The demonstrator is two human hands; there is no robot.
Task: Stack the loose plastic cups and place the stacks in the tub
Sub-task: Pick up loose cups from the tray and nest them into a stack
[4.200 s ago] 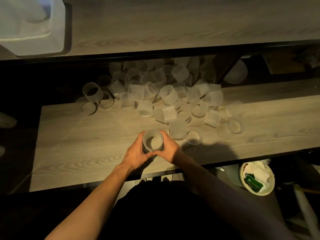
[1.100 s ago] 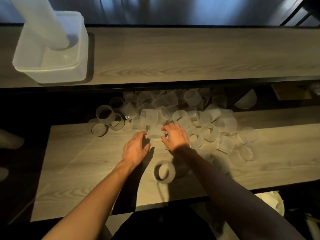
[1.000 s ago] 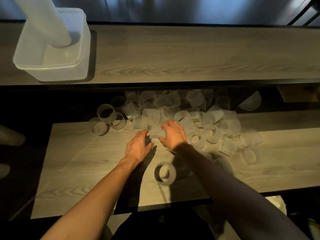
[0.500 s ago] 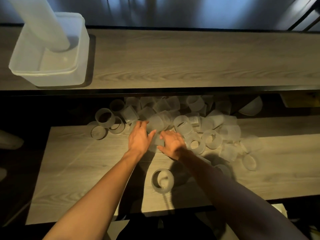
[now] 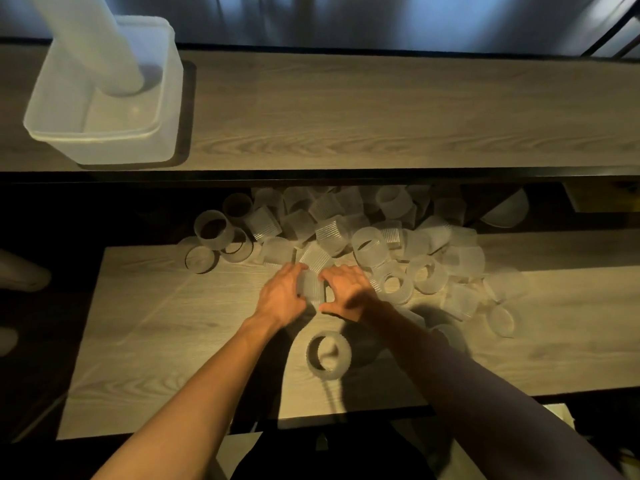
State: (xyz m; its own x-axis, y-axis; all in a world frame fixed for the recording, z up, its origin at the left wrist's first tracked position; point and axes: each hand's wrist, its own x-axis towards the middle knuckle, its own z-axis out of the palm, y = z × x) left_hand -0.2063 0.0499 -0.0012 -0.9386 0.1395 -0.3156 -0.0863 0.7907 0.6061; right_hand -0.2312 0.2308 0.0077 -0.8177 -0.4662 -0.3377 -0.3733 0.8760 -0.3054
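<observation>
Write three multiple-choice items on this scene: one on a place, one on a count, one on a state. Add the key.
1. Where does the tub stand?
A. On the upper shelf, at its left end
B. On the lower shelf, among the loose cups
C. On the floor

2. How many stacks of cups stand in the tub?
A. None
B. One
C. Three

3. How is the lone cup nearest the person?
A. Lying on its side
B. Upright, mouth up, untouched
C. Upside down inside the tub

Key:
1 A: the tub sits at the left of the upper board.
2 B: a single tall stack rises from it.
3 B: its open rim faces up, while the left hand and right hand hold a ribbed cup further back.
</observation>
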